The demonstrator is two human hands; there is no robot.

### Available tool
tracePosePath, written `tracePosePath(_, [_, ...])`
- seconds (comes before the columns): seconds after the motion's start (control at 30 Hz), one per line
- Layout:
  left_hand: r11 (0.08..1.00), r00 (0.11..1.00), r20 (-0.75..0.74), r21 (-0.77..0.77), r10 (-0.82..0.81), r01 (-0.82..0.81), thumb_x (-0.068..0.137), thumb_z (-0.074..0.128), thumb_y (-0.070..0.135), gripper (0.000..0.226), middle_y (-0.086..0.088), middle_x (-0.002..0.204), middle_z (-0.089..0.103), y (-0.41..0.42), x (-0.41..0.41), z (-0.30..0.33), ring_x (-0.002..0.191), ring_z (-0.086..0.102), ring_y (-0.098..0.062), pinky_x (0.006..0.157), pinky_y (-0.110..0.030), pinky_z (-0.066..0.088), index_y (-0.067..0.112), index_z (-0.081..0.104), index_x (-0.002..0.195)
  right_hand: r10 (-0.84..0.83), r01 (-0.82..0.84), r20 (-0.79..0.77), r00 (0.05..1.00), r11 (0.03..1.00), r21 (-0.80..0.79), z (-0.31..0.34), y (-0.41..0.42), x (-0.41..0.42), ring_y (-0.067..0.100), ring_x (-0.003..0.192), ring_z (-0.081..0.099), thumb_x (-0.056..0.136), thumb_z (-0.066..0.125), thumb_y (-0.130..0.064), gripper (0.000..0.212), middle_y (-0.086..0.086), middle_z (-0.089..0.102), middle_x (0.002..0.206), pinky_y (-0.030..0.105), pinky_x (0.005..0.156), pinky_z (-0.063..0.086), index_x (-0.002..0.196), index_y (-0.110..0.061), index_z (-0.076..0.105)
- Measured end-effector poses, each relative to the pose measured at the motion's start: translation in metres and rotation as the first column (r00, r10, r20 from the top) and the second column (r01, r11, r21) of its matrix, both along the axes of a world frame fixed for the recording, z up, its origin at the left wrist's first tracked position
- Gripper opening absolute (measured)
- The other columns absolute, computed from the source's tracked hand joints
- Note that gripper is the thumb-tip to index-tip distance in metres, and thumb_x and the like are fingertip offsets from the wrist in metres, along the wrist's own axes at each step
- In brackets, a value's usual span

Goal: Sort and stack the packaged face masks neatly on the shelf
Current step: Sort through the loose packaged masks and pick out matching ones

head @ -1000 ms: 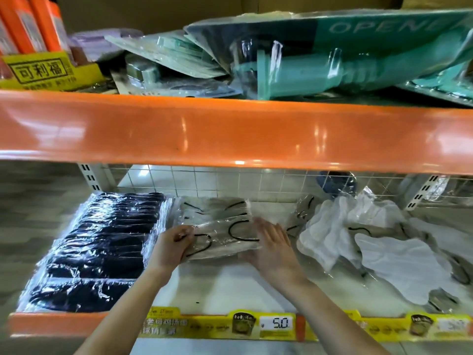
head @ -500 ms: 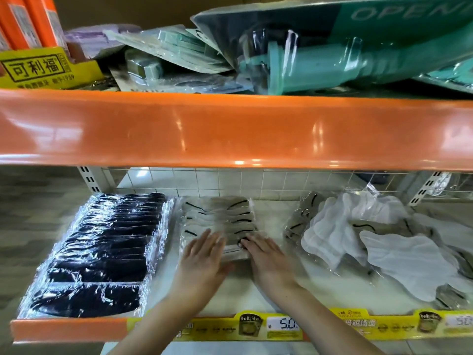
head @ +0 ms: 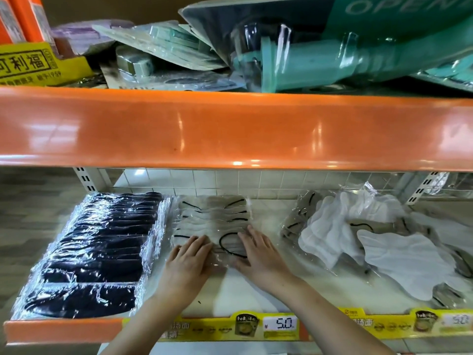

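On the lower shelf (head: 245,290), a row of beige packaged masks with black ear loops (head: 215,216) runs from the back toward the front. My left hand (head: 188,262) and my right hand (head: 258,254) lie flat, fingers spread, on the frontmost packet (head: 227,245) of that row, one on each side. To the left lies a neat row of black packaged masks (head: 97,249). To the right sits a loose heap of white and beige packaged masks (head: 378,242).
The orange beam of the upper shelf (head: 230,129) hangs low over the row. Above it lie teal blister packs (head: 320,52) and a yellow display box (head: 33,65). Yellow price strips (head: 281,325) line the front edge. A wire grid (head: 256,183) backs the shelf.
A second ago both hands held a beige packet above the shelf. They set it down at the front of the beige row and now press flat on it.
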State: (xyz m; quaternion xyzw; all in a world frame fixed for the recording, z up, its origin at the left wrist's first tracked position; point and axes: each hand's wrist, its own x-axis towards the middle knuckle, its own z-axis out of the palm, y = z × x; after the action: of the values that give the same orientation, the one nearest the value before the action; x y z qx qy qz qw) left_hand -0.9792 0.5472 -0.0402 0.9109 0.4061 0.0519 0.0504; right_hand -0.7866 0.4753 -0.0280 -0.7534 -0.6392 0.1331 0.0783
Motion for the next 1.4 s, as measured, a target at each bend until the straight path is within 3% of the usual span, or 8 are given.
tracePosePath(0.1, [1.0,1.0,-0.014,-0.017,-0.003,0.003,0.079,0.035,0.051,0.056,0.006,0.132,0.058,0.004,0.002,0.004,0.124,0.054,-0.016,0.094,-0.039,0.048,0.027,0.062,0.121,-0.01,0.009,-0.017,1.0,0.999,-0.031,-0.001,0.005,-0.003,0.022,0.147,-0.001,0.097,0.038,-0.054,0.07,0.005,-0.005,0.161,0.035,0.117,0.007,0.152,-0.019,0.014])
tracePosePath(0.23, [0.996,1.0,-0.018,-0.092,-0.015,0.013,0.08,0.025,0.066,0.079,0.013,0.158,0.007,0.012,0.004,0.001,0.147,0.002,-0.013,0.117,-0.035,0.003,0.03,0.019,0.15,-0.066,0.067,-0.034,0.997,0.998,0.006,-0.005,0.014,-0.01,0.025,0.147,0.002,0.1,0.041,-0.042,0.062,0.009,0.0,0.16,0.034,0.116,0.013,0.151,-0.015,0.018])
tracePosePath(0.37, [1.0,0.997,-0.08,-0.024,0.014,-0.016,0.097,0.039,0.041,0.064,0.009,0.159,-0.002,0.013,0.012,0.004,0.147,-0.008,-0.015,0.117,-0.037,0.0,0.028,0.009,0.151,-0.111,0.114,-0.061,0.992,0.992,0.045,-0.009,0.023,-0.016,0.027,0.146,0.006,0.099,0.042,-0.037,0.059,0.011,0.004,0.159,0.036,0.116,0.016,0.149,-0.012,0.023])
tracePosePath(0.6, [1.0,0.996,0.092,0.013,-0.012,0.011,0.071,0.041,0.032,0.051,-0.012,0.123,0.061,0.001,0.032,-0.005,0.116,0.057,-0.034,0.094,-0.039,0.045,0.014,0.048,0.118,-0.137,0.151,-0.102,0.985,0.977,0.152,-0.002,0.012,-0.011,0.027,0.141,0.02,0.099,0.041,-0.029,0.048,0.01,0.021,0.155,0.034,0.114,0.023,0.144,-0.013,0.033])
tracePosePath(0.7, [0.997,0.987,0.148,0.059,-0.061,0.053,0.08,0.045,0.03,0.044,-0.009,0.128,0.058,-0.016,0.061,0.0,0.121,0.055,-0.029,0.096,-0.037,0.046,0.015,0.055,0.12,-0.136,0.15,-0.071,0.988,0.957,0.249,0.009,-0.002,0.005,0.026,0.134,0.031,0.096,0.046,-0.022,0.04,0.007,0.037,0.144,0.037,0.106,0.034,0.135,-0.013,0.045])
tracePosePath(0.83, [0.995,0.978,0.197,-0.061,-0.065,0.078,0.101,0.033,0.031,0.046,0.004,0.155,0.024,-0.037,0.111,0.012,0.144,0.014,-0.016,0.114,-0.03,0.015,0.023,0.029,0.146,-0.162,0.154,0.011,0.987,0.955,0.255,0.02,-0.024,0.037,0.023,0.136,0.028,0.096,0.046,-0.02,0.04,0.003,0.034,0.146,0.031,0.108,0.027,0.136,-0.014,0.043])
tracePosePath(1.03, [0.961,0.926,0.377,-0.255,-0.005,0.108,0.095,0.043,0.023,0.035,-0.006,0.129,0.054,-0.049,0.171,0.014,0.119,0.049,-0.023,0.098,-0.033,0.039,0.015,0.05,0.129,-0.261,0.272,-0.093,0.961,0.953,0.135,0.01,-0.039,0.073,0.022,0.124,0.045,0.087,0.053,-0.014,0.04,0.001,0.044,0.133,0.032,0.102,0.037,0.127,-0.015,0.047])
tracePosePath(1.4, [0.934,0.869,0.446,-0.353,0.214,-0.049,0.093,0.053,0.017,0.033,-0.01,0.12,0.058,-0.041,0.214,0.015,0.112,0.053,-0.025,0.092,-0.033,0.041,0.009,0.048,0.124,-0.322,0.324,-0.037,0.946,0.937,0.13,-0.004,-0.058,0.088,0.014,0.137,0.026,0.089,0.054,-0.018,0.059,-0.005,0.028,0.146,0.027,0.111,0.021,0.142,-0.022,0.029])
